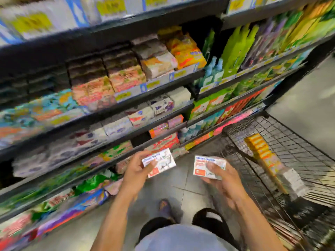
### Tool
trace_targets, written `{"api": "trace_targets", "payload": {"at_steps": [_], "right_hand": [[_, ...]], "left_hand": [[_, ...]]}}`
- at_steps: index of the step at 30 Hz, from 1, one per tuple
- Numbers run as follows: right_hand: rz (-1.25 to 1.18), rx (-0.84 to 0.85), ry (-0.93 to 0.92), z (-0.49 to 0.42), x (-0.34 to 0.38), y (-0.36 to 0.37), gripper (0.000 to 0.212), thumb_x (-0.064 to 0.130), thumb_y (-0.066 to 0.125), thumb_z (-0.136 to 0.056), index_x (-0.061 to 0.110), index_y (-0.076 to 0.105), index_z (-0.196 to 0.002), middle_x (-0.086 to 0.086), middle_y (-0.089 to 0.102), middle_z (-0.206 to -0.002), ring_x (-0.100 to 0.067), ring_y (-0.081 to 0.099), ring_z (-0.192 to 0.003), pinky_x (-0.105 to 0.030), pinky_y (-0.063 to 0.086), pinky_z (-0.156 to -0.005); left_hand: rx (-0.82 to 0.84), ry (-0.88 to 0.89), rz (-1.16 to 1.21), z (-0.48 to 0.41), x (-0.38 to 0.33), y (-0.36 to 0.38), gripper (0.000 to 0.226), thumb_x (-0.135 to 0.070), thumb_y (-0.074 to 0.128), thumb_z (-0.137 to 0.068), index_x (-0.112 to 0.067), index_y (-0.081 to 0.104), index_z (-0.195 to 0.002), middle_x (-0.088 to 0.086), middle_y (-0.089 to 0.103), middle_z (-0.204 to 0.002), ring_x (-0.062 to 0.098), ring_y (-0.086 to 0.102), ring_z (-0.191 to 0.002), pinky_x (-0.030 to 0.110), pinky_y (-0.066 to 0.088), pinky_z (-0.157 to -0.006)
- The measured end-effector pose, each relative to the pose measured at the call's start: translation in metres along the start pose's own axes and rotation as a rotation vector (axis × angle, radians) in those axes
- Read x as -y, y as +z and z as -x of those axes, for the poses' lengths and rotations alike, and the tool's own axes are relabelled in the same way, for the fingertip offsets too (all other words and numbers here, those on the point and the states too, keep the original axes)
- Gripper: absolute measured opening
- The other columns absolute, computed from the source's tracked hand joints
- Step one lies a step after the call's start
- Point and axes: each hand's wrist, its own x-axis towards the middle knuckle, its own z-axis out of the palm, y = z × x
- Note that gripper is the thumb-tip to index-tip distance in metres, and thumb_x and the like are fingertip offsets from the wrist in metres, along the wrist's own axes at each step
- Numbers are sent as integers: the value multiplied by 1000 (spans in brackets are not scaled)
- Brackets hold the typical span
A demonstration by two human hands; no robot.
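Observation:
I stand in a shop aisle facing stocked shelves. My left hand [137, 171] grips a small white packet [161, 161] with red print, thumb across its front. My right hand [220, 180] holds a second white packet of the same kind [204, 167], thumb on its face. Both packets are held at waist height, side by side and apart, in front of the lower shelves. The picture is blurred by motion.
Black shelving [112, 113] full of coloured packs fills the left and the back. A wire shopping cart [282, 142] stands at the right, holding a row of yellow-orange packs [261, 147] and a white pack [293, 180]. Grey tiled floor lies below and to the far right.

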Motion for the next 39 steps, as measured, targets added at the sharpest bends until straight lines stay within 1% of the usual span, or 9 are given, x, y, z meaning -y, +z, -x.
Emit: {"api": "trace_targets", "payload": {"at_steps": [3, 9, 12, 16, 22, 27, 33, 36, 39], "right_hand": [[34, 66, -20, 22, -10, 16, 38, 5, 72, -86, 4, 65, -124, -23, 75, -113, -24, 76, -86, -34, 63, -67], [51, 160, -28, 65, -48, 48, 33, 3, 68, -88, 4, 64, -120, -21, 76, -109, -28, 75, -88, -44, 63, -74], [93, 176, -41, 92, -74, 64, 28, 4, 65, -95, 2, 65, -123, -20, 76, -112, -30, 74, -96, -50, 59, -90], [146, 180, -95, 141, -107, 86, 25, 6, 69, -94, 5, 68, -119, -17, 78, -109, -29, 77, -94, -43, 59, -84], [128, 231, -109, 200, -139, 128, 24, 7, 67, -98, 3, 65, -122, -15, 79, -108, -27, 77, -97, -35, 64, -81], [161, 346, -108, 234, -160, 186, 29, 2, 64, -97, 1, 62, -126, -19, 76, -115, -32, 75, -104, -37, 62, -82], [267, 489, -208, 262, -186, 279, 35, 2, 75, -86, 8, 69, -120, -18, 76, -114, -34, 74, -105, -38, 58, -83], [320, 550, -245, 270, -200, 336, 44, 6, 81, -80, 11, 69, -122, -14, 77, -115, -38, 73, -110, -50, 53, -94], [322, 560, -263, 279, -210, 394, 50, 13, 84, -73, 11, 69, -121, -15, 78, -113, -38, 73, -108, -46, 54, -93]], "left_hand": [[-67, -51, 107, 33, 5, -25, 27, -3, 71, -92, -8, 64, -118, 6, 77, -112, 14, 74, -91, 32, 62, -69], [-143, -58, 229, 102, 24, -77, 23, -10, 69, -95, -11, 64, -117, 9, 74, -118, 32, 74, -103, 54, 63, -79], [-204, -31, 270, 139, 35, -103, 24, -12, 70, -92, -13, 66, -115, 14, 72, -121, 38, 71, -108, 52, 63, -77], [-225, -5, 268, 189, 48, -139, 24, -12, 69, -94, -15, 67, -118, 13, 70, -126, 37, 69, -113, 59, 59, -89], [-279, 27, 297, 252, 48, -191, 26, -8, 70, -93, -17, 65, -117, 8, 75, -115, 32, 71, -109, 50, 58, -84], [-322, 55, 318, 287, 42, -256, 37, -12, 72, -91, -4, 62, -126, 16, 74, -117, 39, 70, -110, 63, 54, -95], [-330, 128, 376, 307, 35, -359, 41, -4, 76, -84, -4, 62, -122, 16, 74, -118, 31, 72, -109, 36, 62, -77], [-346, 165, 339, 308, 26, -419, 53, -9, 81, -74, -6, 63, -124, 15, 75, -118, 33, 71, -113, 44, 58, -90], [-368, 208, 310, 308, 7, -476, 52, -14, 78, -74, -8, 63, -123, 14, 75, -116, 36, 69, -114, 52, 53, -100]]}}
